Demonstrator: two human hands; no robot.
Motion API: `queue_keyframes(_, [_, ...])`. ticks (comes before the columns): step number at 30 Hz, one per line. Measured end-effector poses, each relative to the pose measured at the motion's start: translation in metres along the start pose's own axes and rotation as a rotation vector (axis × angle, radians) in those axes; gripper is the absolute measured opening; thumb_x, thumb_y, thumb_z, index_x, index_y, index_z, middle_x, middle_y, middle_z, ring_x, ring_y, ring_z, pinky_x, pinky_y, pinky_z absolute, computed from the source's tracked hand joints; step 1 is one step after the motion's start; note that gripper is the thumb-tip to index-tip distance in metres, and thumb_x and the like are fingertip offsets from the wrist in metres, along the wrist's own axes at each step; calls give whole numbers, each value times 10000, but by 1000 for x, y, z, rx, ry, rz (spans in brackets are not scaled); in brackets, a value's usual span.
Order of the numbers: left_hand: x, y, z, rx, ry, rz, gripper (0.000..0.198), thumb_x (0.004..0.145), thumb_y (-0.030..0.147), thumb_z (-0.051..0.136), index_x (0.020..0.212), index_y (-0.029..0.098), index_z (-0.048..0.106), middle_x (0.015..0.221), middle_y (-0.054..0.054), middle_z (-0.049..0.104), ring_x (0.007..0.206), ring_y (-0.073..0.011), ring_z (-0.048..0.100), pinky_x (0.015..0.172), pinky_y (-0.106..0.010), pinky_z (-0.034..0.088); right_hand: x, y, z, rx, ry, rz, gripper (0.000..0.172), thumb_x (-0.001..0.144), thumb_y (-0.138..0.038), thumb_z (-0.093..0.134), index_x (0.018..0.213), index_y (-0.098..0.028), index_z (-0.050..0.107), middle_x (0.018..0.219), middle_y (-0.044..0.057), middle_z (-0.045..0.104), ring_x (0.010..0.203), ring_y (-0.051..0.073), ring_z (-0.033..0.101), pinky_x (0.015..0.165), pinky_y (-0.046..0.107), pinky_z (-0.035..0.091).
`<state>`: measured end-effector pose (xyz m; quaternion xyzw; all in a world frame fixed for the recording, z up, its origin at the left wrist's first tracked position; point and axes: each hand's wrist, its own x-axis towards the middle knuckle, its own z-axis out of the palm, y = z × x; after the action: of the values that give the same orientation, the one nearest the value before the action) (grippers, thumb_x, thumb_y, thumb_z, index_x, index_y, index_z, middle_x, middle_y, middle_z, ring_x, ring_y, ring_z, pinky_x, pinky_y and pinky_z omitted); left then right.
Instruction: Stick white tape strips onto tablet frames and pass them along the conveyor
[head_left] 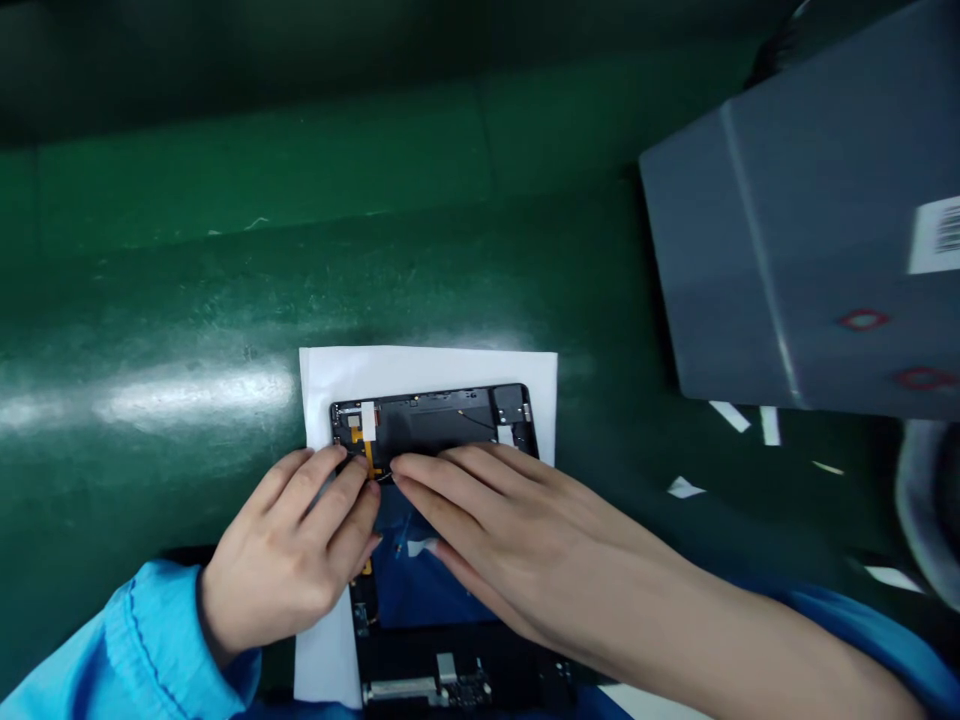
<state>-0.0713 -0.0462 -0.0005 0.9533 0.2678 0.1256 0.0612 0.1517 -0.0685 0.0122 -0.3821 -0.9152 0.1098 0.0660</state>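
An opened black tablet [435, 425], its inner parts showing, lies on a white sheet [427, 362]. Along its left side runs an orange ribbon cable [367, 452], with a piece of white tape [368, 421] near the top. My left hand [289, 545] curls over the tablet's left edge, fingertips closed by a thin wire [385, 477]. From the right, my right hand [502, 520] reaches across, its fingertips closed at the other end of that wire. A white tab [416, 547] shows beside my right thumb, above a blue film-like surface [420, 590]. My hands hide the tablet's middle.
A large grey box [810, 240] with a barcode label [937, 235] stands at the upper right on the green table [187, 300]. Several white scraps [770, 425] lie below it. A circuit board [469, 688] shows at the bottom, near my body.
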Motion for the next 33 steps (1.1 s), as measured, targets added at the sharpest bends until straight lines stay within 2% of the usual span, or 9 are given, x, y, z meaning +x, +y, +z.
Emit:
queue_keyframes(15, [-2,4,-1,4,-74,-21,322,943,253,529,1189,66,620,1200,-127,664,1180,-309,545,964,-469,467,3,0,4,-30,27,14,415,881,-77,374,1230,-28,594,1210,144,634,947,246,573,833,408,506])
queue_keyframes(26, [2,8,-2,11,-86,-74,327,964,257,474,1200,86,622,1224,-108,658,1151,-282,555,974,-475,436,8,11,1,-16,25,37,400,913,-120,384,1253,-46,580,1257,148,616,991,255,590,818,408,533])
queue_keyframes(29, [0,11,-1,27,-97,-79,326,961,259,481,1203,90,619,1239,-115,646,1176,-282,537,996,-480,421,6,16,-2,39,105,63,323,930,-158,433,1176,-79,627,1166,131,659,936,240,621,759,380,552])
queue_keyframes(33, [-2,15,-1,54,-107,-92,325,940,241,509,1213,98,613,1234,-120,631,1182,-288,522,1034,-489,394,9,17,3,111,325,121,183,910,-132,533,1026,-137,674,998,82,711,834,170,661,699,283,552])
